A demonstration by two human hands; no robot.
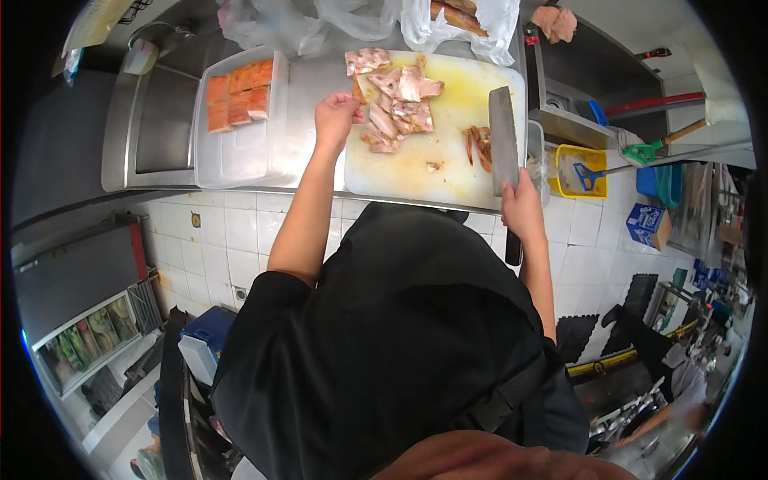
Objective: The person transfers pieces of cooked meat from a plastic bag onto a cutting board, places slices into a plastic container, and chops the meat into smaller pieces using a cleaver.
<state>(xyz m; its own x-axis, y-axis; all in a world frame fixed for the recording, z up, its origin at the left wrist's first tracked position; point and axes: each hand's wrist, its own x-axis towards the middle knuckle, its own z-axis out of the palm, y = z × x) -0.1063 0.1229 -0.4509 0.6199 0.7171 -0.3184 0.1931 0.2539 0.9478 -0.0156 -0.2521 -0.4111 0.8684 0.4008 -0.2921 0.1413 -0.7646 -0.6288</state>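
My right hand (524,210) is wrapped around the black handle of a cleaver (503,136). Its broad grey blade lies over the right side of a white cutting board (384,178). My left hand (339,120) is at the board's left edge, fingers curled together beside a pile of cut meat pieces (410,100); whether anything is in them is hidden. Close to the blade are a few narrow browned meat strips (480,146), and a small scrap (433,166) lies lower on the board.
Left of the board, a clear plastic tub (232,152) holds several reddish-skinned blocks of meat (240,92). A sink (164,120) is at the far left. Plastic bags (360,20) line the back, one with browned meat (460,16). Right of the counter stands a yellow bucket (598,152).
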